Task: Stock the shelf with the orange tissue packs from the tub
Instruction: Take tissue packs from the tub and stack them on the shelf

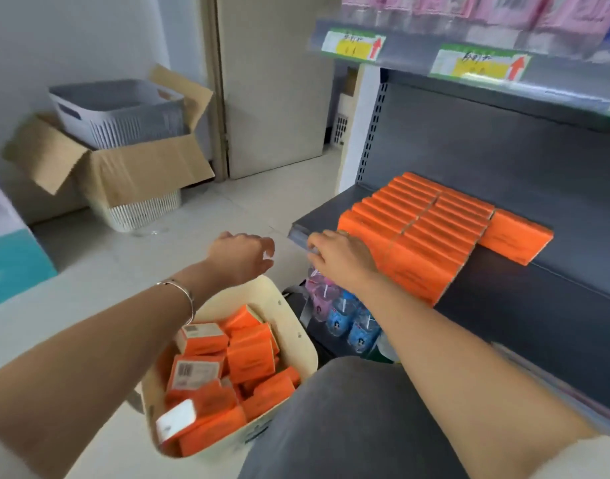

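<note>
A cream tub [298,335] on the floor holds several loose orange tissue packs [251,361]. On the dark grey shelf [524,299], two rows of orange packs [424,229] stand on edge, with one more pack [516,238] lying to their right. My right hand [341,257] rests flat against the front left pack of the rows, at the shelf's front edge. My left hand [243,255] hovers above the tub's far rim with loosely spread fingers and nothing in it; a silver bangle is on that wrist.
An open cardboard box [124,174] with a grey basket [120,112] in it sits at the back left, over a white basket. Small bottles [341,316] stand on the lowest shelf. Above runs a shelf with price tags [479,65] and pink packs. My knee [345,420] is beside the tub.
</note>
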Demonstrator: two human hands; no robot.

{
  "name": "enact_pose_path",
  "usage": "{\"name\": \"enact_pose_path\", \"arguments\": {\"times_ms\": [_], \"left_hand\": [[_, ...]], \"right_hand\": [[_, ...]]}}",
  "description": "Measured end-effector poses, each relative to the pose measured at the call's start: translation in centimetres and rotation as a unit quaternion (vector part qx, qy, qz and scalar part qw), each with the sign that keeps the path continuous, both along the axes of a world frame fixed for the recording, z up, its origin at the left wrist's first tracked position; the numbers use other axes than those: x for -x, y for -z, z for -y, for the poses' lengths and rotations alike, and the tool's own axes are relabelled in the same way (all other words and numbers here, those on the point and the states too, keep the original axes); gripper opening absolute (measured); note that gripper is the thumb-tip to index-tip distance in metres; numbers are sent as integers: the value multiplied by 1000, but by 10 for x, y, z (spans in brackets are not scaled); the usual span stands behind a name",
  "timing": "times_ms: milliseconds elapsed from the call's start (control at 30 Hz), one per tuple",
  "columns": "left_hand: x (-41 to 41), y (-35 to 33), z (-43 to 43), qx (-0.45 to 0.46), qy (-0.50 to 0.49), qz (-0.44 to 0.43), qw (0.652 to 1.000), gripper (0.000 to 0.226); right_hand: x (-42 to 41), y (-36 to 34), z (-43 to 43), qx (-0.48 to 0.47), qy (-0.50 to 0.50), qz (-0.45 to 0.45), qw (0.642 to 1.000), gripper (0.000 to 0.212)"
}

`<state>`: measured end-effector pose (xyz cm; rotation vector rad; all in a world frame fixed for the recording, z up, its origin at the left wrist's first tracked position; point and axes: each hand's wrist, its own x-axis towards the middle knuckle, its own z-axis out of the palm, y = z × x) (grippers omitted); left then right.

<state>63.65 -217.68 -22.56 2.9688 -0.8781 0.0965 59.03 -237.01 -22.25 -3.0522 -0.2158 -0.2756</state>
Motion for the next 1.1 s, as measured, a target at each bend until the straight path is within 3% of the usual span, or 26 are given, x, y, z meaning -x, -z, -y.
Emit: {"name": "enact_pose_path", "arguments": {"times_ms": [167,333,467,700,800,967,1100], "left_hand": [[-12,61,-47,-27,-57,-96,993,28],[-28,124,-67,-42,-96,-188,977,27],[-41,163,-70,-56,-98,-236,965,30],[-49,239,-56,-104,-94,-312,940,48],[-47,266,-46,-120,-82,-309,940,47],[-45,292,-31,-116,-112,-273,948,45],[-40,308,-29,-124,-126,-303,936,51]], "right_hand": [[-22,46,-39,6,-55,-110,992,29],[-44,98,-61,44,-89,-274,956,39],[-67,142,-65,61,-93,-341,934,46],[-98,227,-71,34,-97,-375,921,28],[-111,253,-71,31,-106,-376,920,18],[-125,272,-71,48,-121,-399,908,18],[-135,282,-74,62,-132,-415,898,12]]}}
